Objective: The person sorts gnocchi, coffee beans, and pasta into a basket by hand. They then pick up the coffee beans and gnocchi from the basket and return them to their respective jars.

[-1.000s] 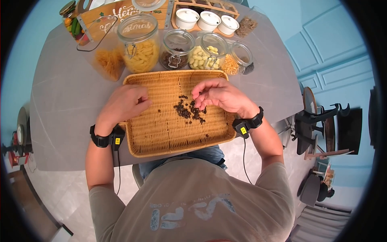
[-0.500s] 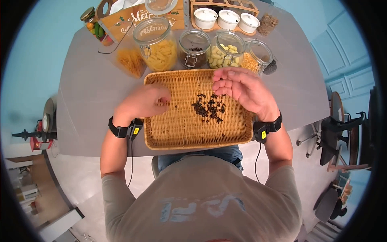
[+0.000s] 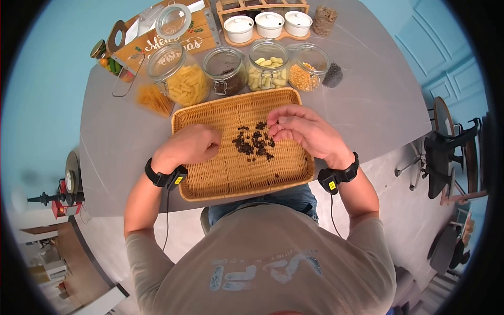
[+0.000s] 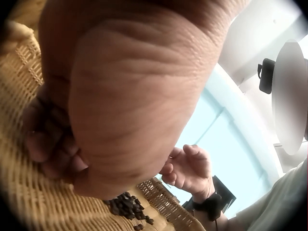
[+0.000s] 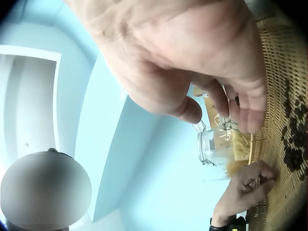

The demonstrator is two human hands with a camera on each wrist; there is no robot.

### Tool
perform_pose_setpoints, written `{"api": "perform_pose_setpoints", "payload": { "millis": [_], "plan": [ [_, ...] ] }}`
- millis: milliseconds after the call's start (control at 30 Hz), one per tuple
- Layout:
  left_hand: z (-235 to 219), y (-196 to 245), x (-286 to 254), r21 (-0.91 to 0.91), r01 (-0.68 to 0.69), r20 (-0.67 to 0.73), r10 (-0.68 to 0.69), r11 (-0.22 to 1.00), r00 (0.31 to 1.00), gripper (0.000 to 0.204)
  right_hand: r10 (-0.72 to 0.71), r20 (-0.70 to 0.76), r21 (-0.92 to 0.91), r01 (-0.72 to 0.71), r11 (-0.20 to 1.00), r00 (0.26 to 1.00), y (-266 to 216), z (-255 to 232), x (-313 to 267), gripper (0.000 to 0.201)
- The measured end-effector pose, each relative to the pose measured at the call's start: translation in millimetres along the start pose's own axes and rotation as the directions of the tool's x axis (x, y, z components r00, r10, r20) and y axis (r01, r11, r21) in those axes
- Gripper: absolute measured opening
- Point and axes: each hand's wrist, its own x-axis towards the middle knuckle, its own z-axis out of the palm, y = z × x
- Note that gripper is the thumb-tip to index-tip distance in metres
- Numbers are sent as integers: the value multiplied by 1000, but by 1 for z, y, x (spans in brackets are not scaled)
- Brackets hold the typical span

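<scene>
Dark beans point(image 3: 244, 144) lie scattered, mostly in a loose pile, in the wicker basket point(image 3: 242, 191). My right hand point(image 3: 312, 134) is over the basket's right side, palm inward and fingers bent. A dark bean point(image 5: 237, 100) shows among its fingers in the right wrist view, with the thumb apart from them. My left hand point(image 3: 190, 145) is at the basket's left side, fingers curled towards the palm. The left wrist view shows its curled fingers point(image 4: 60, 149) close to the weave, with nothing visible in them. Whether its palm hides something I cannot tell.
Behind the basket stand glass jars of pasta point(image 3: 187, 86), dark beans point(image 3: 224, 79), pale beans point(image 3: 267, 76) and yellow kernels point(image 3: 303, 77). Lidded white pots point(image 3: 270, 24) and a wooden crate point(image 3: 178, 46) are farther back. Grey tabletop point(image 3: 367, 100) extends to the right.
The head view has shifted and turned. My right hand, raised with its fingers spread a little half a second ago, is lower and more bent. The left hand remains curled at the basket's left side.
</scene>
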Motion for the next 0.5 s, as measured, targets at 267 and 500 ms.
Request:
{"api": "perform_pose_setpoints", "payload": {
  "millis": [267, 500],
  "plan": [
    [-45, 62, 28, -168, -103, -151, 77, 980, 985, 15, 135, -13, 346, -122, 930, 991, 31, 29, 8, 34],
    [-34, 67, 27, -85, -74, -106, 65, 994, 992, 25, 118, -24, 472, -93, 877, 993, 40, 34, -5, 41]
  ]
}}
